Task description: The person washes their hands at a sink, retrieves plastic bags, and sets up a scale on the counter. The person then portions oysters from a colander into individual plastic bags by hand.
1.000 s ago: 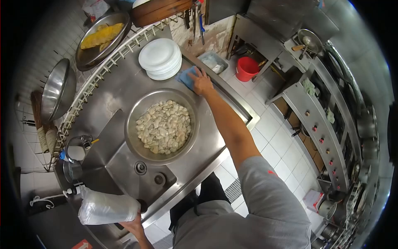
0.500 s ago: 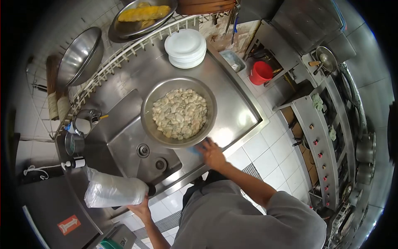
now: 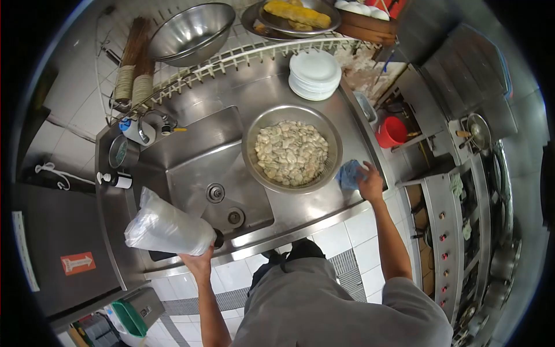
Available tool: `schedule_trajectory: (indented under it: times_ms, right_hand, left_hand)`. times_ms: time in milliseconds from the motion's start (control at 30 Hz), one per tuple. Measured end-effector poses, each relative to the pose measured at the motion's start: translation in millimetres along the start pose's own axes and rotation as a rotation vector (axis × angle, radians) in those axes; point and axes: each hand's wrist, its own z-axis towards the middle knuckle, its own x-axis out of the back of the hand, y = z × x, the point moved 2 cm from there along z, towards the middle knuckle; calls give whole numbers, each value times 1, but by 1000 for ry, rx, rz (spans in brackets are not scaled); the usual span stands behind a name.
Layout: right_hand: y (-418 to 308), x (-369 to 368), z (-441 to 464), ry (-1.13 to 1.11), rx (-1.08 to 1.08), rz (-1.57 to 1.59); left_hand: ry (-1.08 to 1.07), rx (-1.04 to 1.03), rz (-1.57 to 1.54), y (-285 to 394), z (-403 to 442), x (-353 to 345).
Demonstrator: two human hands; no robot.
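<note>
Head view, soft blue cloth (image 3: pixel 348 175): on the smooth steel bench (image 3: pixel 300 209); likely light, limp; bunch its middle; right grip (image 3: pixel 370 184) closed on its edge
Clear, wrinkled plastic bundle (image 3: pixel 170 226): probably light, slippery; support underneath; left grip (image 3: pixel 198 265) clasping its end
Round steel basin (image 3: pixel 252 163): probably heavy; glossy, lumpy pale pieces (image 3: pixel 292 152) inside
</note>
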Motion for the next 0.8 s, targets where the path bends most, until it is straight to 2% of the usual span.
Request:
schedule_trajectory:
  times_ms: [67, 100, 167, 200, 233, 300, 400, 467, 500, 567, 600, 633, 667, 700, 767, 800]
  right_hand:
    - [-8, 29, 27, -9, -513, 981]
    - [-27, 44, 35, -16, -502, 981]
    - [-75, 55, 47, -363, -765, 1385]
    - [-79, 36, 50, -468, -792, 1338]
    - [-79, 18, 53, -473, -777, 1338]
    - [-81, -7, 53, -463, -759, 1570]
    - [-81, 2, 51, -488, -698, 1430]
    - [-77, 4, 47, -505, -751, 1406]
    - [-79, 3, 46, -525, -799, 1389]
    - [-82, 12, 43, -476, -807, 1443]
    - [-79, 8, 42, -446, -800, 1509]
    - [-66, 0, 41, -539, -793, 1625]
    - [-56, -15, 38, -540, -714, 1698]
    - [-73, 6, 39, -438, -743, 1671]
    - [-59, -2, 34, -454, -608, 1657]
    - [-67, 10, 34, -445, -615, 1684]
  left_hand:
    - [6, -3, 16, -3, 6, -10]
    - [-3, -9, 39, -2, 9, -16]
    - [21, -13, 21, 1, 24, -32]
    - [-18, -47, 6, -2, 33, -43]
    - [-54, -82, -11, 0, 45, -54]
    - [-18, -108, -73, 14, 66, -78]
    - [3, -150, -17, 17, 99, -115]
    - [-116, -154, -284, 29, 121, -145]
    - [-198, -85, -422, 41, 128, -159]
    - [-227, -219, -308, 41, 146, -195]
    - [-166, -399, -37, 25, 164, -212]
    - [-192, -460, -37, 60, 167, -213]
    - [-337, -187, -373, 78, 173, -222]
    - [-278, -189, -366, 85, 176, -231]
    - [-117, -211, -283, 86, 185, -263]
    - [-147, -303, -424, 97, 190, -268]
